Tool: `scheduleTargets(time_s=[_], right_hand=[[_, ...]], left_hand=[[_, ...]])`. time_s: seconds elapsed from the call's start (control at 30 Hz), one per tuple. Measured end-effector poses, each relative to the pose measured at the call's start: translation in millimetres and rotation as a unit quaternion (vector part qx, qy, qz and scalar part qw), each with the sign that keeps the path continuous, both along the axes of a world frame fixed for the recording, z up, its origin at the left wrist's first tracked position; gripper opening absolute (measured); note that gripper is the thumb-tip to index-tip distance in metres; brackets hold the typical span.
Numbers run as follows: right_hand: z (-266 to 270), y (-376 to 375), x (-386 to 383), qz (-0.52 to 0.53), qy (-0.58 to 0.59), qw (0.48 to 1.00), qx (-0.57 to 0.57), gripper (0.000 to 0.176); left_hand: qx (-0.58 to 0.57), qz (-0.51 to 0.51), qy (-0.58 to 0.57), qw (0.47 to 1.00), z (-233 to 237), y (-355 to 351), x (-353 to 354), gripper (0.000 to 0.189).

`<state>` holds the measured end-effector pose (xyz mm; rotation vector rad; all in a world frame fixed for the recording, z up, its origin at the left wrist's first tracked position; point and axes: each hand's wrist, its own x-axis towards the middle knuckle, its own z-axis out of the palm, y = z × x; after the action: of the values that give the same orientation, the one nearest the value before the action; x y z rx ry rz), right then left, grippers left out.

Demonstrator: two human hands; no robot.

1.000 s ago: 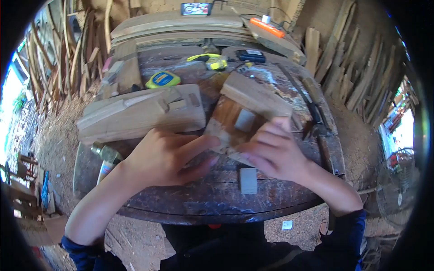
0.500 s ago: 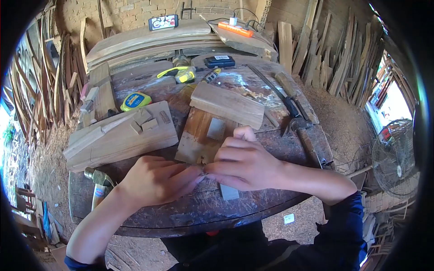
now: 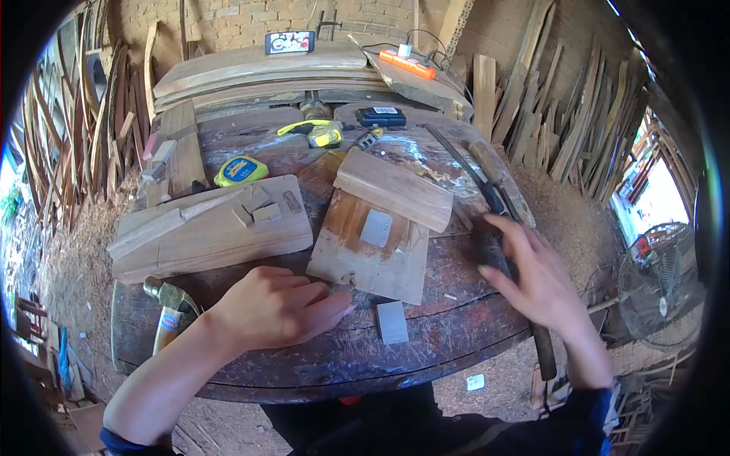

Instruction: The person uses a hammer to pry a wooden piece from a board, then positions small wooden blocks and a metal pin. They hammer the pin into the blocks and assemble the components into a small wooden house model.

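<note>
My left hand is closed at the near side of the table, fingers curled, by the lower edge of a thin wooden board; what its fingertips pinch, if anything, is too small to make out. My right hand is at the right, thumb and index finger spread around the dark, blurred head of a hammer, whose handle hangs past the table edge. On the board lie a light grey rectangle and a thicker wood piece. A small grey block rests between my hands.
A claw hammer lies at the left, near a large wood block with small offcuts. Farther back are a tape measure, a black case, a phone and an orange power strip. A fan stands right.
My right hand has left my left hand and moved right to the hammer, opening its fingers. The board and the small grey block are now uncovered. The camera view has shifted slightly.
</note>
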<state>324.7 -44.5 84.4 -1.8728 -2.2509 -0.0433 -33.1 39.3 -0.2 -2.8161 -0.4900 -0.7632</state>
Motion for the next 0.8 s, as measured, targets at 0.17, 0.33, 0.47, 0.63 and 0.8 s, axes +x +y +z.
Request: scheduleTargets(time_s=[0.17,0.33,0.47,0.63,0.8], right_hand=[[-25,-63,33,-0.15,-0.055,0.987,-0.014,0.067],[-48,-77,43,-0.184,-0.01,0.983,0.012,0.061],[-54,-74,45,-0.196,0.055,0.979,0.03,0.056],[-58,-74,47,-0.205,0.059,0.976,0.038,0.052],[-62,-75,49,-0.243,0.083,0.966,0.029,0.049]], left_hand=[[-0.013,0.011,-0.016,1.0,-9,2,0,0.013],[-0.051,0.012,-0.032,0.998,-4,1,3,0.012],[-0.055,0.012,-0.017,0.998,0,0,3,0.01],[-0.056,0.01,-0.019,0.998,0,0,3,0.01],[-0.063,0.008,-0.024,0.998,0,0,4,0.009]])
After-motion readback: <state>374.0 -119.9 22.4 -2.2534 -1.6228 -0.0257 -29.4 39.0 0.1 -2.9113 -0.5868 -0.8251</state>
